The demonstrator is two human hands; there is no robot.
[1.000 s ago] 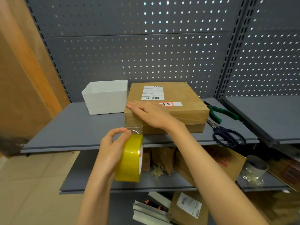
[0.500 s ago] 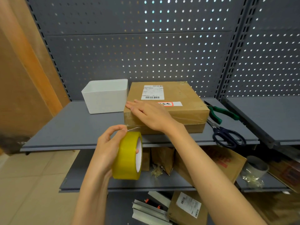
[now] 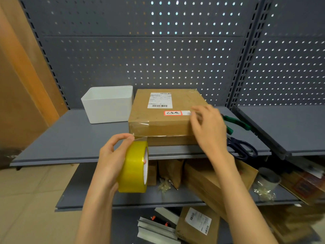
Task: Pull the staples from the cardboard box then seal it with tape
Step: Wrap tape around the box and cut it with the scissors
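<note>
A flat brown cardboard box [image 3: 158, 124] with a shipping label and a red-edged sticker lies on the grey shelf [image 3: 70, 138]. Clear tape runs over its front left corner to a yellow tape roll [image 3: 134, 167]. My left hand [image 3: 112, 155] grips that roll just below and in front of the box's front left corner, thumb near the tape's free edge. My right hand [image 3: 208, 127] hovers with spread fingers at the box's right front edge, blurred; whether it touches the box I cannot tell.
A white plastic bin [image 3: 108, 104] stands left of the box. Green-handled pliers [image 3: 235, 122] and dark scissors [image 3: 241, 147] lie to the right on the shelf. The lower shelf holds cardboard packages [image 3: 211, 180] and a used tape core [image 3: 269, 178]. A perforated panel forms the back.
My right hand slid from the box's left front edge across to its right side. The tape roll in my left hand stayed in nearly the same place.
</note>
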